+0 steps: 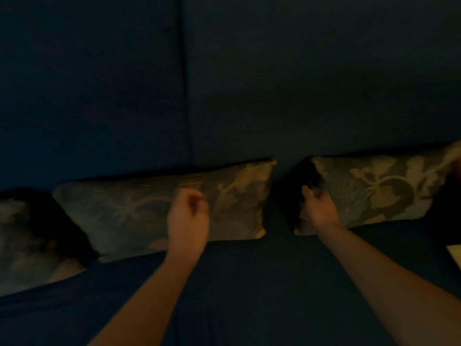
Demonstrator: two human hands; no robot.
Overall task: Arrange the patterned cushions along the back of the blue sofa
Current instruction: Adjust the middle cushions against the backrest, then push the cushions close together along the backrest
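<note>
Three patterned cushions lean against the backrest of the dark blue sofa [249, 83] in dim light. The middle cushion [124, 208] lies in front of my left hand [188, 218], whose fingers are curled in and hold nothing; the hand is blurred. The right cushion [381, 188] has its left edge gripped by my right hand [318, 208]. Part of a left cushion [22, 240] shows at the frame's left edge, with a dark patch over its upper right corner.
The blue seat [249, 283] stretches below the cushions. A vertical seam [184, 83] splits the backrest. A pale flat corner of something [455, 255] shows at the right edge, and a dark shape sits beside the right cushion's far end.
</note>
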